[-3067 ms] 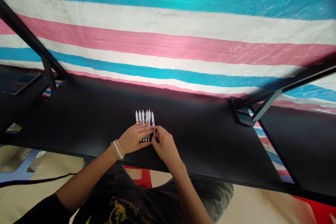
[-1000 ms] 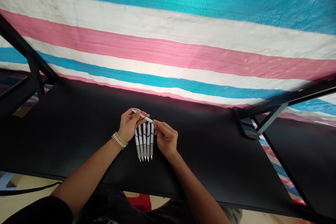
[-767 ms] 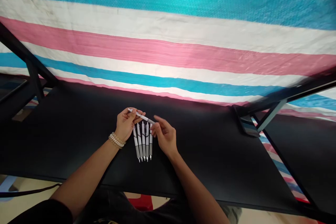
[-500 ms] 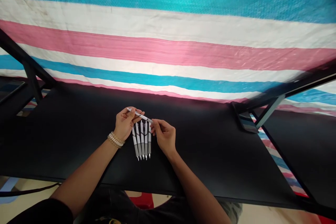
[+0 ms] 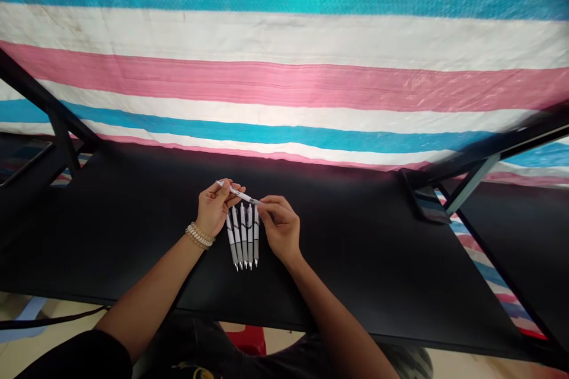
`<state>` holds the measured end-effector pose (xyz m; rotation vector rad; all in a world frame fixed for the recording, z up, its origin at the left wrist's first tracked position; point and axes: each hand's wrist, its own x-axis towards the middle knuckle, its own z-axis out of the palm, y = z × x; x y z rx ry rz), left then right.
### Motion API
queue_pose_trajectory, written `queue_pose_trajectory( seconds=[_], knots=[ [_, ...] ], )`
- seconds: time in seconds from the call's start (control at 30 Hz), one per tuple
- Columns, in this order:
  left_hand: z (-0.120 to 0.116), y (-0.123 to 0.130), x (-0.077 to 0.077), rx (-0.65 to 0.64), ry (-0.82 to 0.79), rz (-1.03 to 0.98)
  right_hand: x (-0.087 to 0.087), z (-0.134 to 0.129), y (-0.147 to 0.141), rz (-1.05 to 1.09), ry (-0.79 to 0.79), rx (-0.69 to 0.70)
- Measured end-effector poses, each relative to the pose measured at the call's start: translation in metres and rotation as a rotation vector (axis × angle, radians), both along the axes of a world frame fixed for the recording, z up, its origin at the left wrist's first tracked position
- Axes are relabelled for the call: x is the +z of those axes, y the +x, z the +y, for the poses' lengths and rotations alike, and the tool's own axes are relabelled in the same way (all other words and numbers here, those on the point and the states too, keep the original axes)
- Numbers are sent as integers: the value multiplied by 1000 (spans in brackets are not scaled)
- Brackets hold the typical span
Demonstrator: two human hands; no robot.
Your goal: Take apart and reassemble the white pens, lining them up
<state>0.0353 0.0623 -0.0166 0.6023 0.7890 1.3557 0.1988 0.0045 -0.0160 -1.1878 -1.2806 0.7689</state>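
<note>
A white pen [image 5: 242, 195] is held above the black table between my two hands, tilted down to the right. My left hand [image 5: 216, 206], with a beaded bracelet [image 5: 200, 236] at the wrist, grips its upper left part between thumb and fingers. The fingertips of my right hand [image 5: 281, 225] pinch the pen's lower right end, which they partly hide. Just below both hands, several white pens with grey grips [image 5: 243, 240] lie side by side on the table, metal tips toward me.
The black table [image 5: 364, 260] spans the view. Behind it hangs a striped sheet [image 5: 284, 83]. Dark slanted supports stand left [image 5: 64, 136] and right [image 5: 473, 183]. A red stool [image 5: 249, 340] shows below the table's front edge.
The view has shifted slightly. A little more of the pen's right end, with a dark and grey part, shows beside my right fingertips. Both hands keep their hold.
</note>
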Motion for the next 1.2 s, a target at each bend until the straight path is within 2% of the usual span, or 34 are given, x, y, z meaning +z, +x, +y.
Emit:
queue_pose_trajectory(
  seconds=[0.07, 0.17, 0.23, 0.3, 0.47, 0.57, 0.83, 1.0, 1.2],
  knots=[
    [0, 0, 1, 1, 3, 4, -1, 1, 0, 12, 17, -1],
    [-1, 1, 1, 1, 16, 16, -3, 1, -2, 73, -50, 20],
    [-2, 1, 2, -4, 28, 19, -5, 1, -3, 38, -51, 30],
    [-2, 1, 3, -16, 39, 17, -5, 0, -3, -82, 8, 47],
    [-1, -1, 2, -1, 36, 3, -2, -2, 4, -604, 139, 97],
    [4, -5, 0, 45, 4, -29, 0, -2, 11, -726, 140, 56],
    [17, -19, 0, 187, -108, -186, 10, -2, 23, -497, 156, -49],
    [12, -13, 1, 125, -125, -188, 9, -4, 14, -472, 137, 6],
    [3, -2, 0, 36, -74, -88, 1, -4, 10, -471, 124, 51]
  ],
)
